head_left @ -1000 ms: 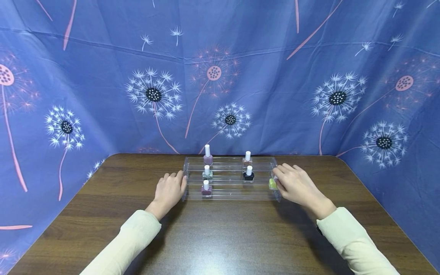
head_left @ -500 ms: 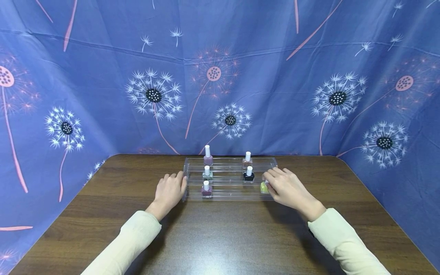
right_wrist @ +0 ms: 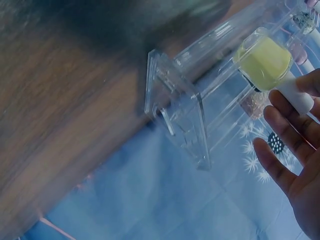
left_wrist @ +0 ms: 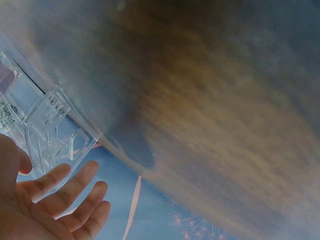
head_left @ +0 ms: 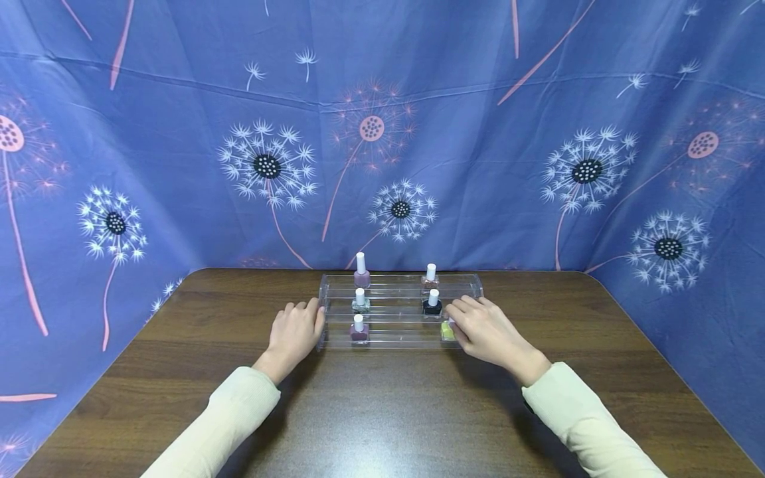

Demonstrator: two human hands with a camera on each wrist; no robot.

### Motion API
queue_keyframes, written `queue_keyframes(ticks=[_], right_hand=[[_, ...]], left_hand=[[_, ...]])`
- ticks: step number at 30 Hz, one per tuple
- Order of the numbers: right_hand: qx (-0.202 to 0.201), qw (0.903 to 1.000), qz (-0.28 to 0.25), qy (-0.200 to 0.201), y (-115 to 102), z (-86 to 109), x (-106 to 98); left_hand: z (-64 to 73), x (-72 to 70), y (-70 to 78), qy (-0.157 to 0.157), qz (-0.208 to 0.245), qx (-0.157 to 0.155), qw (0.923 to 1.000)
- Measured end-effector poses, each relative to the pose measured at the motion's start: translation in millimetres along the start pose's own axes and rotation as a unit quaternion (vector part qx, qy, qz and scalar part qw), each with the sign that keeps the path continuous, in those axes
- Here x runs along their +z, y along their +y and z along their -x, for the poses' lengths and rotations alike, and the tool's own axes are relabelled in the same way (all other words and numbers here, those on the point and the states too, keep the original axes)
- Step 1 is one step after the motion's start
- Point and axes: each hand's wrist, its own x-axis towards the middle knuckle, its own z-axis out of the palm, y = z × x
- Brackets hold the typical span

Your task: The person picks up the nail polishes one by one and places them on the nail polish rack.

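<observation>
My right hand (head_left: 487,332) pinches the white cap of a yellow-green nail polish bottle (right_wrist: 265,62) between thumb and fingers. In the head view that bottle is at the right part of the lowest tier of a clear acrylic stepped rack (head_left: 397,337), partly hidden by the fingers. My left hand (head_left: 293,330) rests against the rack's left end, its fingers spread fairly straight beside the clear end panel (left_wrist: 60,135) in the left wrist view. A purple nail polish bottle (head_left: 359,330) stands on the same low tier, toward the left.
Above stand a glittery bottle (head_left: 360,302) and a black bottle (head_left: 432,304) on the middle tier, with a mauve bottle (head_left: 361,273) and a pinkish bottle (head_left: 429,280) on top. A blue dandelion-print cloth (head_left: 478,166) hangs behind the wooden table (head_left: 370,411).
My right hand has slid left along the rack with the yellow-green nail polish bottle, from the rack's right end inward and slightly lower. My left hand has stayed put.
</observation>
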Motion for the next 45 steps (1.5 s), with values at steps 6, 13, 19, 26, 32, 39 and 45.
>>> queue_keyframes(ticks=[6,13,19,26,32,39,45], right_hand=[[0.001,0.9999,-0.010,-0.004,-4.3,-2.7,3.3],[-0.004,1.0000,-0.006,-0.001,-8.9,-6.4,7.2],[-0.004,0.9999,-0.001,-0.013,-13.0,-8.4,10.3],[-0.002,0.9999,-0.005,-0.014,-15.6,-10.0,14.2],[-0.002,0.9998,-0.005,-0.018,-16.6,-10.6,17.0],[-0.002,0.9999,-0.006,-0.013,-16.8,-12.1,18.3],[0.001,0.9998,-0.012,-0.014,-16.6,-12.6,18.6]], left_hand=[[0.0,-0.5,0.2,-0.003,0.000,-0.004,1.0000],[0.6,-0.1,0.0,-0.003,0.001,0.000,1.0000],[1.3,1.5,-0.3,0.000,0.005,-0.003,1.0000],[1.1,1.7,-0.4,-0.002,0.006,-0.002,1.0000],[0.9,1.9,-0.3,-0.005,0.007,-0.005,0.9999],[0.6,2.3,-0.5,-0.003,0.007,-0.002,1.0000],[-0.2,2.6,-0.3,0.000,0.006,-0.003,1.0000]])
